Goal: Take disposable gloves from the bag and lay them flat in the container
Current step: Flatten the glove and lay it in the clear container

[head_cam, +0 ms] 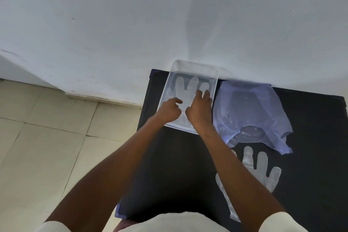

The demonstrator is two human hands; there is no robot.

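A clear plastic container (195,68) stands at the back of the black table, against the wall. Inside it lies a translucent disposable glove (185,86), fingers pointing away from me. My left hand (169,109) rests on the glove's left side with the index finger stretched out and the other fingers curled. My right hand (199,107) presses its fingertips down on the glove's right side. To the right of the container lies a bluish plastic bag (250,109), its mouth towards me. A second glove (261,167) lies flat on the table below the bag, partly hidden by my right forearm.
The black table (178,165) stands against a white wall (131,24). Its left edge drops to a pale tiled floor (47,137). Bare dark tabletop lies in front of the container and right of the bag.
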